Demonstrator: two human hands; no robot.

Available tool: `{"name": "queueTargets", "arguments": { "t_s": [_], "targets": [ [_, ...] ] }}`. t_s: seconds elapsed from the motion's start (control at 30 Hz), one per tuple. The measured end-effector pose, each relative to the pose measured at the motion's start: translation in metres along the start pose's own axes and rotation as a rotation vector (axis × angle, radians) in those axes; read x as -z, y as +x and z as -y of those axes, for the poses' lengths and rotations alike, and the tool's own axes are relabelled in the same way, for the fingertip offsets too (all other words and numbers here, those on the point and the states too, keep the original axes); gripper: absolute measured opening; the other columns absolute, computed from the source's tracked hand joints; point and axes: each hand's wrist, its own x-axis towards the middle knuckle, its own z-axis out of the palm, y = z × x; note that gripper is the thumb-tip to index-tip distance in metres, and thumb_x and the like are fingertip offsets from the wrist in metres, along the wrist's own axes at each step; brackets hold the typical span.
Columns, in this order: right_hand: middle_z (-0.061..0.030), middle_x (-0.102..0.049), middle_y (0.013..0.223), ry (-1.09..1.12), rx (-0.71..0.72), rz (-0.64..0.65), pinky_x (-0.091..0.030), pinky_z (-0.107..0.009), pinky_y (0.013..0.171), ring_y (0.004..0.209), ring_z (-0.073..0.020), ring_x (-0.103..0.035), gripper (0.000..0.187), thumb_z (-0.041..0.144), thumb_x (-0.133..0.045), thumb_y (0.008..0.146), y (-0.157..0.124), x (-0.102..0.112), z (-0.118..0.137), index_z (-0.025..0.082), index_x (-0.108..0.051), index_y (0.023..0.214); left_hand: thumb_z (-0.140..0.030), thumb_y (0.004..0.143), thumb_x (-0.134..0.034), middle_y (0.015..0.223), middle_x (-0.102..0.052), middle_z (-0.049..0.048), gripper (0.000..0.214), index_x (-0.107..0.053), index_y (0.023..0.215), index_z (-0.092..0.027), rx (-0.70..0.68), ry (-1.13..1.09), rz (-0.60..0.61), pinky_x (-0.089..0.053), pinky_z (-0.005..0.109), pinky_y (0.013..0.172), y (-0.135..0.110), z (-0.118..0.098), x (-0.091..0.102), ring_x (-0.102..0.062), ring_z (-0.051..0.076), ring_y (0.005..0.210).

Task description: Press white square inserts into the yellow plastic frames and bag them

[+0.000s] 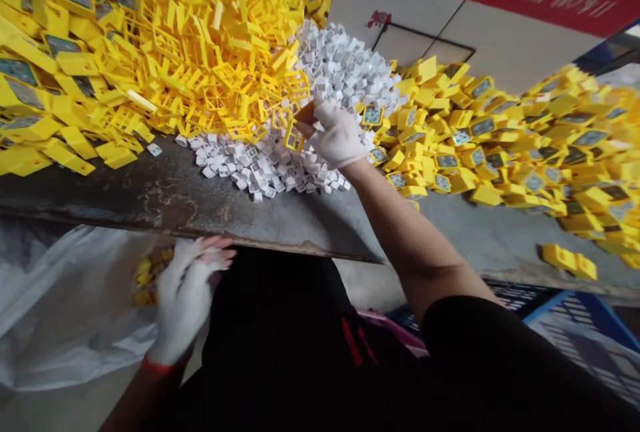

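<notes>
My right hand point(336, 133), in a white glove with bare fingertips, reaches over the table with its fingers pinched together. They grip a small open yellow plastic frame point(294, 136). Under and beside that hand lie small white square plastic pieces point(260, 164), and behind it is a heap of similar yellow frames point(220, 79). My left hand point(183, 295), also gloved, is below the table's front edge with fingers stretched out and no object visible in it. Close by it hangs a whitish plastic bag point(80, 305) with yellow pieces point(150, 275) inside.
Yellow block-shaped pieces with grey-green patterned faces are heaped at the left point(65, 65) and right point(480, 132) of the metal table point(150, 199). A white-and-red carton point(490, 25) stands behind. A blue crate point(590, 325) is at lower right.
</notes>
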Motion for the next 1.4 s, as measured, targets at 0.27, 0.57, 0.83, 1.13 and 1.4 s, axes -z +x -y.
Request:
{"name": "queueTargets", "arguments": {
  "t_s": [0.27,0.57,0.83,1.13,1.4],
  "targets": [
    [-0.0068,-0.088,0.114,0.079,0.398,-0.054,-0.057,-0.046,0.098,0.106,-0.025,-0.076,0.023,0.04,-0.063,0.119,-0.181,-0.021,0.035,0.027,-0.081,0.12,-0.046,0.096,-0.096,0.113,-0.09,0.0105,0.033,-0.087,0.112,-0.02,0.585,-0.744,0.607,-0.074,0.037,0.077,-0.005,-0.017,-0.098,-0.087,0.028,0.096],
    [0.0033,-0.091,0.125,0.011,0.319,0.053,-0.061,-0.043,0.102,0.115,-0.0222,-0.082,0.021,0.039,-0.067,0.117,-0.218,0.004,0.008,0.043,-0.087,0.124,-0.038,0.089,-0.102,0.117,-0.091,0.0092,0.037,-0.089,0.121,-0.025,0.395,-0.639,0.426,-0.073,0.036,0.084,-0.025,-0.022,-0.109,-0.088,0.03,0.107],
    [-0.0155,-0.085,0.139,-0.324,-0.34,0.053,-0.051,-0.066,0.123,0.14,-0.0419,-0.068,0.025,0.031,-0.07,0.107,-0.143,0.007,-0.083,0.028,-0.083,0.128,-0.033,0.099,-0.091,0.109,-0.088,0.0068,0.025,-0.083,0.119,-0.022,0.478,-0.621,0.345,-0.071,0.03,0.068,-0.018,-0.02,-0.109,-0.089,0.026,0.091],
    [-0.0064,-0.089,0.112,0.056,-0.04,-0.117,-0.063,-0.053,0.106,0.107,-0.0297,-0.082,0.029,0.05,-0.064,0.115,-0.198,0.009,-0.012,0.033,-0.084,0.128,-0.031,0.113,-0.072,0.106,-0.087,0.0075,0.013,-0.076,0.12,-0.02,0.59,-0.738,0.427,-0.069,0.032,0.062,-0.017,-0.018,-0.117,-0.087,0.026,0.084],
    [-0.0031,-0.092,0.112,0.162,0.136,-0.103,-0.057,-0.049,0.106,0.108,-0.0267,-0.08,0.029,0.053,-0.067,0.118,-0.219,-0.03,0.043,0.034,-0.088,0.114,-0.028,0.107,-0.084,0.113,-0.085,0.0059,0.016,-0.079,0.118,-0.019,0.578,-0.768,0.485,-0.069,0.03,0.065,-0.02,-0.006,-0.112,-0.081,0.019,0.083]
  ]
}}
